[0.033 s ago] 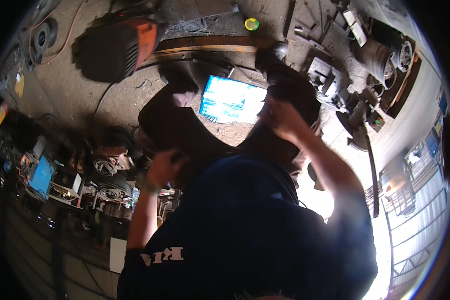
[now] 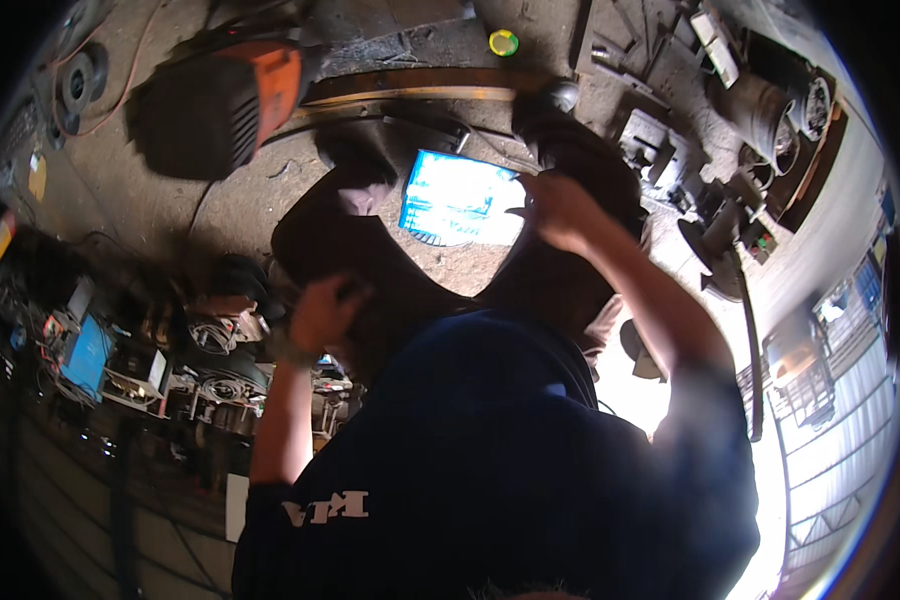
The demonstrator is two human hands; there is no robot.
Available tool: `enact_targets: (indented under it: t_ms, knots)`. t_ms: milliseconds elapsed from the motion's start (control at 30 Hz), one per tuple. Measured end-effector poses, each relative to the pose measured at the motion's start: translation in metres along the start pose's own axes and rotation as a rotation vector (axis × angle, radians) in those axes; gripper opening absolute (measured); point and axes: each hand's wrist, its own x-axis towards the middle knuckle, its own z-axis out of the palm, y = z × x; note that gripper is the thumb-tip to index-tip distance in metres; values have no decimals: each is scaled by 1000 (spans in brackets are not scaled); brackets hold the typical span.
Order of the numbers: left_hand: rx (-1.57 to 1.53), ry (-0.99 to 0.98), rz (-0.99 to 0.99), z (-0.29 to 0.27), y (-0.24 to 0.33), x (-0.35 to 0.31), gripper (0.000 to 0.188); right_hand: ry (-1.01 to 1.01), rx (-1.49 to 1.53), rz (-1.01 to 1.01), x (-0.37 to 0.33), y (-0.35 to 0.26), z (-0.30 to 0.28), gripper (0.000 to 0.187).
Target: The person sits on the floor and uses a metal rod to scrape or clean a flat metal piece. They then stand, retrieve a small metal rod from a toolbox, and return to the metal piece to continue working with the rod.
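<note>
Between my legs, a flat blue-and-white rectangular thing (image 2: 460, 200) lies on the floor, too glaring for its kind to be clear. Beside its right edge is my right hand (image 2: 562, 212), thumb and forefinger apart, with nothing visible between them. The hand is over my right knee; whether it touches the trousers I cannot tell. On the left, my left hand (image 2: 322, 312) is at my dark-trousered thigh, its fingers partly spread and no object showing in it. Dim light hides some of its fingertips.
An orange-and-black machine (image 2: 235, 105) stands at the far left. A long metal beam (image 2: 410, 88) lies beyond my feet. Metal parts (image 2: 660, 150) and a large metal cylinder (image 2: 755, 115) are at the right. A blue box (image 2: 85, 355) and coiled cables (image 2: 230, 380) crowd the left.
My right hand has shifted slightly left and up toward the blue-and-white thing, its thumb and forefinger now apart. My left hand has moved a little up along the thigh.
</note>
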Motion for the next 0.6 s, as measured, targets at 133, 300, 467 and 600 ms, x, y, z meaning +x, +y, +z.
enact_targets:
  t_ms: [133,300,467,600]
  knots:
    - [164,170,91,-13,-42,210,43,-226,-206,-45,204,73,39,78]
    - [349,262,231,6,-59,344,30,-483,-85,-99,366,136,205,106]
    - [413,101,375,15,-28,384,29,-647,16,-424,432,152,336,66]
    - [385,76,452,15,13,378,22,-690,145,-539,452,154,392,34]
